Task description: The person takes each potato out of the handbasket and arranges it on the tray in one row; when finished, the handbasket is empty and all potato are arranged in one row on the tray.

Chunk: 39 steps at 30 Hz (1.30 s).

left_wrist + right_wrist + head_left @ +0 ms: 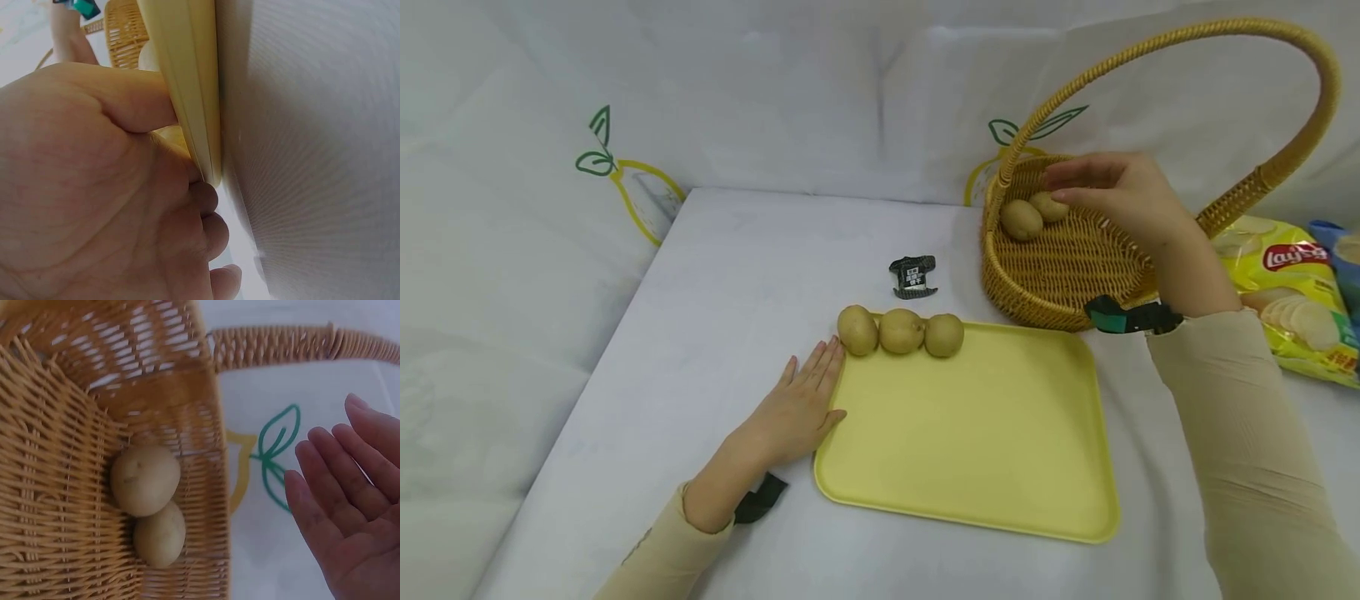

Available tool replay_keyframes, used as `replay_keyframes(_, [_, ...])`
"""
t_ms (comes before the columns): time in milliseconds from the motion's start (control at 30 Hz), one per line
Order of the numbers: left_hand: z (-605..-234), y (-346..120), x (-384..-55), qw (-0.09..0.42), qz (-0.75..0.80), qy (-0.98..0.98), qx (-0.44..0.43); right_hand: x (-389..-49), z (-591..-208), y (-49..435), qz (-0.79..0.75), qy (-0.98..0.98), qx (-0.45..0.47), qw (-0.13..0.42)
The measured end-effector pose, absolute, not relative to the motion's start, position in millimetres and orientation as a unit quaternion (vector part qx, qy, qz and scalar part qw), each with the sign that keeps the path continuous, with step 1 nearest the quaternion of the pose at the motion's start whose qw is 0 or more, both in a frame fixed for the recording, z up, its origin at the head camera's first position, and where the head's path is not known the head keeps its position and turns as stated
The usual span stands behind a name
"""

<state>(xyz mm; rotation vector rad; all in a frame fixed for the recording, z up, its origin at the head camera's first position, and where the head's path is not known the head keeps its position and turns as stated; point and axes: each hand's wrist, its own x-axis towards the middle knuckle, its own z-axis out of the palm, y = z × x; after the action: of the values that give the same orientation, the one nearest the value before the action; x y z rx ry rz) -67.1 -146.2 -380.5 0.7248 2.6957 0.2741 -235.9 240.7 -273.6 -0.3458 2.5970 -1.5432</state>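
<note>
My right hand (1138,200) hovers over the wicker basket (1052,271), its fingers loosely bent with nothing between them. Two potatoes (145,481) lie against each other at one end of the basket. On the yellow tray (970,433), three potatoes (900,331) sit side by side along the far edge, at its left corner. My left hand (801,412) rests flat at the tray's left side, fingertips beside the leftmost potato. In the left wrist view, the thumb lies over the tray's rim (190,81) and the other fingers are outside it.
A small black packet (913,277) lies behind the tray. Right of the basket stand a yellow chip bag (1288,292) and a blue bag (1341,246). The basket's tall handle (1187,33) arches above my right hand. White cloth covers the table and the wall behind.
</note>
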Motion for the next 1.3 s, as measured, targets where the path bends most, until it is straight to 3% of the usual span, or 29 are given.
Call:
replay_keyframes(500, [-382.1,-144.1,-66.8,0.172,0.090,0.948,0.253,-277.0,-305.5,269.5,-0.446,0.891,-0.029,0.078])
replay_keyframes(933, [-383.3,-140.8,-66.0,0.177,0.087,0.945,0.261,-284.8,-325.1,277.7,-0.401,0.912,-0.018,0.086])
replay_keyframes(1300, [-385.3,-141.2,-66.5,0.170,0.087,0.946,0.261,-295.5,-327.6,278.9,-0.344,0.923,-0.058,0.164])
